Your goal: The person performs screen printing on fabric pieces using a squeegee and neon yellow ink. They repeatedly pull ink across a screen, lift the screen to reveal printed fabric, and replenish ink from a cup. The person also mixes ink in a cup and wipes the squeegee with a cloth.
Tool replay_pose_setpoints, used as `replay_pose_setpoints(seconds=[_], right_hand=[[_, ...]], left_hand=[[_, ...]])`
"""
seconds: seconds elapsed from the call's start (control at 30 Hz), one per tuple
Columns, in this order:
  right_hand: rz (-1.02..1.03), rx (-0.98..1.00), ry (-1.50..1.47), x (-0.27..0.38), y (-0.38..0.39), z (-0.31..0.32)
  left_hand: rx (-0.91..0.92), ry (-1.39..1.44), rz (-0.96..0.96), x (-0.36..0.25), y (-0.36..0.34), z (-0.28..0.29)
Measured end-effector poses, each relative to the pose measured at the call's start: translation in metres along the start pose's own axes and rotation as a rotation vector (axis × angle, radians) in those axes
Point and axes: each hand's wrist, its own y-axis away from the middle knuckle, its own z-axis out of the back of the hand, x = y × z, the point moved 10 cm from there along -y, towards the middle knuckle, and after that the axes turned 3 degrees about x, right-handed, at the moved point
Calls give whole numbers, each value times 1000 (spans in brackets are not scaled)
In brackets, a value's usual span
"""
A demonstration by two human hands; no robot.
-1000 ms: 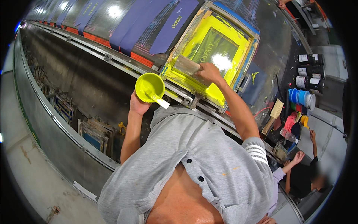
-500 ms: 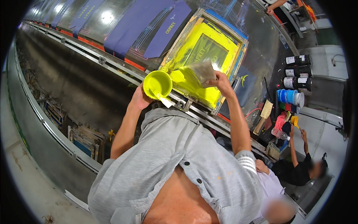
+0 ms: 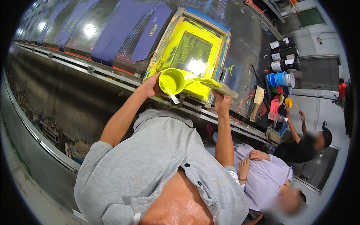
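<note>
My left hand (image 3: 152,86) is wrapped round a small tub (image 3: 167,84) coated with bright yellow ink, tipped so that its mouth shows. A pale flat stick (image 3: 174,99) pokes out over the tub's near rim. In my right hand (image 3: 222,101) is a squeegee (image 3: 225,90), its left end smeared with yellow ink and close to the tub. Yellow ink bridges the space between tub and squeegee. Both are above the near side of a screen-printing frame (image 3: 216,38), whose mesh is thick with yellow ink around a clearer middle window.
Purple fabric pieces (image 3: 116,32) lie along the long table to the left. A wooden-handled brush (image 3: 258,99), a plastic bottle (image 3: 276,117), blue tubs (image 3: 276,79) and black-and-white cans (image 3: 284,64) stand to the right. Two people are at the right; one holds a yellow cup (image 3: 288,102).
The squeegee has turned flatter and moved nearer my body, off the mesh window. The tub has come rightward against the frame's near edge. The whole view has shifted, bringing more of the co-worker into sight.
</note>
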Motion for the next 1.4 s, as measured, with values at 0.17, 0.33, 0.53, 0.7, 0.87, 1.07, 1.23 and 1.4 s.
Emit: replay_pose_setpoints(seconds=[0.17, 0.33, 0.53, 0.7, 0.87, 1.07, 1.23, 1.4], right_hand=[[215, 167, -103, 64, 3, -23], [462, 296, 13, 100, 7, -49], [608, 158, 293, 92, 11, -41], [673, 34, 251, 78, 12, -49], [551, 71, 142, 63, -11, -38], [406, 8, 165, 16, -36, -24], [257, -13, 275, -29, -47, -22], [266, 97, 648, 1, -53, -38]], left_hand=[[35, -83, 78, 6, -13, -31], [133, -68, 85, 11, -22, -61], [244, 61, -36, 5, -12, -83], [263, 126, -46, 3, -23, -70], [232, 258, -76, 7, -16, -91], [118, 240, -107, 9, -22, -76], [131, 258, -191, 3, 8, -67], [222, 329, -267, -36, 60, -44]])
